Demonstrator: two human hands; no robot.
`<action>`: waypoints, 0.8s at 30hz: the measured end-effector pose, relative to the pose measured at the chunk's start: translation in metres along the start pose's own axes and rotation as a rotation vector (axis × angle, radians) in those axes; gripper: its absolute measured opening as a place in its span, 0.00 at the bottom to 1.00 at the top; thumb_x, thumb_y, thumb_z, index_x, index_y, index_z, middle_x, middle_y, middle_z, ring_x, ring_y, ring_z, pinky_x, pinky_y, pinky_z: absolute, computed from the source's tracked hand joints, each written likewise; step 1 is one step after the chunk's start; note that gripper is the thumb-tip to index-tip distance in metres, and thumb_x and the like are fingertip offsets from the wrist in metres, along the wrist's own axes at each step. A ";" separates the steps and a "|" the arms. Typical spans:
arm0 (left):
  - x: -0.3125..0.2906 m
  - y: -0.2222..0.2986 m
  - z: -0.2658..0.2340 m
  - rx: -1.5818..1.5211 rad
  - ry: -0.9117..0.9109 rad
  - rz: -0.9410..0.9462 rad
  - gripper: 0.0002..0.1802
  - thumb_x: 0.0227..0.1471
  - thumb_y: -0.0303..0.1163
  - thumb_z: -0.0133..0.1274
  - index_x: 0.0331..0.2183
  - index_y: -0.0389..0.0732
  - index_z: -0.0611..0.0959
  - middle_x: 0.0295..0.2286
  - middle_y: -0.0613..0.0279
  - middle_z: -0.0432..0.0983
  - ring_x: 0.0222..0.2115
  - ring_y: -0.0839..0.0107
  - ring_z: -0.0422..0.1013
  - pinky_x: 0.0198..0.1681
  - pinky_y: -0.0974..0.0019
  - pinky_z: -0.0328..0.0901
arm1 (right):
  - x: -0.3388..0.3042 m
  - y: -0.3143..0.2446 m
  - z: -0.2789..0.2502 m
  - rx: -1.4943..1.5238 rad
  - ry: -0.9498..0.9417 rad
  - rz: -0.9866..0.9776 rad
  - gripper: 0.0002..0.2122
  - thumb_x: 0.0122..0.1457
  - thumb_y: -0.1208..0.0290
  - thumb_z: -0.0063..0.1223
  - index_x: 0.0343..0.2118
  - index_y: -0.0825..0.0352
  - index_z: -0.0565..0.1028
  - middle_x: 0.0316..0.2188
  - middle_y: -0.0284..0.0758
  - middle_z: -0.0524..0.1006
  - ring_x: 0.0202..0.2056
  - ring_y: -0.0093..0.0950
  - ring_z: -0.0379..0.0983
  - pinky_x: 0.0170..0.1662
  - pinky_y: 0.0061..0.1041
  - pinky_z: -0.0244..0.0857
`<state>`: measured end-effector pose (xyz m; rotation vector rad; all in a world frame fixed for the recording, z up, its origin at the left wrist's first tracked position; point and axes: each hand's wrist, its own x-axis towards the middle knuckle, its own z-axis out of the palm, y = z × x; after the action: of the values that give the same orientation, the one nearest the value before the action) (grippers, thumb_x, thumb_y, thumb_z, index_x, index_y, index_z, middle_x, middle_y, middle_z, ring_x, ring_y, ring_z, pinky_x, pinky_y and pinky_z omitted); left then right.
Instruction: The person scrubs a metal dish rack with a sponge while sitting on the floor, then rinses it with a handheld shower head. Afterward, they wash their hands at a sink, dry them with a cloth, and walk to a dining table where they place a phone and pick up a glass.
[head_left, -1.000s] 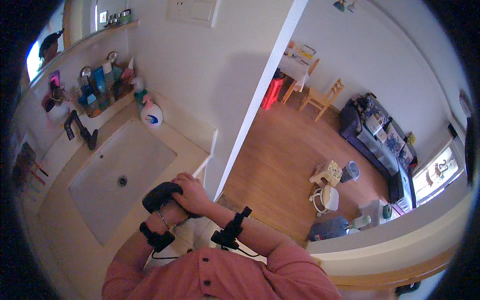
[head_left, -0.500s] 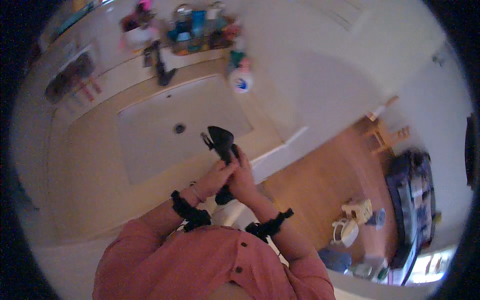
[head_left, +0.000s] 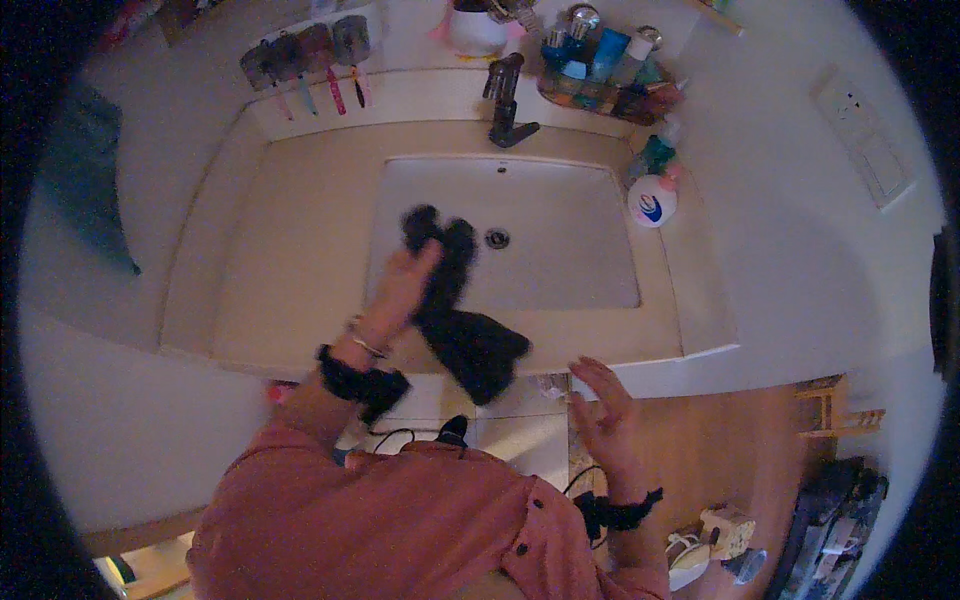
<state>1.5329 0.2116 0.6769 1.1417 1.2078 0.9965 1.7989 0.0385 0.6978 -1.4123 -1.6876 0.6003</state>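
Observation:
My left hand (head_left: 402, 290) is over the left part of the washbasin (head_left: 560, 200), closed on a long black object (head_left: 470, 345). Motion blurs the object, so its exact kind cannot be made out. Its far end has two rounded lumps near my fingers, and its near end flares out wide and flat past the basin's front edge. My right hand (head_left: 605, 415) is raised in front of the counter edge, fingers apart, holding nothing. Dark bands circle both wrists.
A dark faucet (head_left: 505, 105) stands behind the basin. To its right are a basket of bottles (head_left: 610, 85) and a white pump bottle (head_left: 652, 200). Toothbrushes (head_left: 335, 90) hang at the back left. A wall socket panel (head_left: 865, 135) is on the right.
Both hands were together on the black object. My right hand has let go and moved right; my left has carried the object left over the basin. The view has turned left.

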 end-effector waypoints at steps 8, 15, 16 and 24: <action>0.024 -0.037 -0.147 1.361 0.324 0.074 0.34 0.46 0.54 0.48 0.43 0.31 0.69 0.43 0.39 0.64 0.46 0.47 0.61 0.48 0.54 0.57 | -0.152 0.144 -0.078 0.314 0.250 0.785 0.12 0.58 0.66 0.49 0.36 0.72 0.75 0.30 0.35 0.78 0.30 0.25 0.73 0.38 0.24 0.66; 0.009 -0.113 -0.101 1.508 0.311 -0.191 0.35 0.45 0.50 0.49 0.51 0.37 0.67 0.54 0.43 0.57 0.55 0.47 0.53 0.56 0.48 0.51 | -0.296 0.191 -0.146 0.251 0.276 0.948 0.13 0.56 0.64 0.51 0.33 0.71 0.76 0.23 0.34 0.77 0.25 0.21 0.73 0.28 0.18 0.64; 0.004 -0.109 -0.091 1.518 0.350 -0.070 0.34 0.46 0.49 0.49 0.51 0.38 0.67 0.54 0.44 0.57 0.55 0.47 0.53 0.56 0.47 0.51 | -0.313 0.199 -0.153 0.307 0.285 0.999 0.13 0.56 0.64 0.51 0.33 0.71 0.76 0.23 0.34 0.77 0.25 0.21 0.73 0.27 0.18 0.64; -0.064 -0.002 0.123 1.244 -0.141 0.698 0.15 0.50 0.36 0.51 0.38 0.39 0.77 0.37 0.52 0.74 0.39 0.58 0.71 0.44 0.62 0.64 | -0.394 0.261 -0.171 0.592 0.575 1.035 0.15 0.56 0.61 0.51 0.35 0.70 0.76 0.27 0.34 0.77 0.22 0.22 0.72 0.25 0.18 0.65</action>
<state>1.6477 0.1346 0.6861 2.6855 1.3330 0.5377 2.0939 -0.2975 0.4687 -1.6962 -0.1962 1.0038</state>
